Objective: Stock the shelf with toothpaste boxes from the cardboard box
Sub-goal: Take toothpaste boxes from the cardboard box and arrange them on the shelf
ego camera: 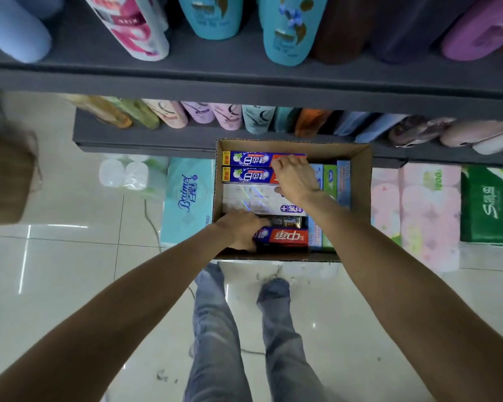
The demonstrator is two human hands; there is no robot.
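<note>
Cardboard, brown and open-topped, forms the box (360, 181) on the pale tiled floor, pushed against the bottom grey metal shelf (145, 140), and it looks nearly full of toothpaste boxes lying flat or standing on edge. The left hand (240, 229) curls its fingers round the near end of a red-and-blue toothpaste box (285, 237) at the near wall, printed with two large white Chinese characters. The right hand (295, 177) reaches to the far wall, fingertips bent onto the end of the two blue toothpaste boxes with yellow ends (249, 166); whether it grips one or only touches I cannot tell. Between them lie white toothpaste boxes (250, 198) with a purple label. No toothpaste shows on any shelf in view, so I judge the stocking barely begun. Beside the box, a turquoise tissue pack (188, 198) reads "Beaumei" or similar; a green pack (487, 207) carries writing too blurred to read.
</note>
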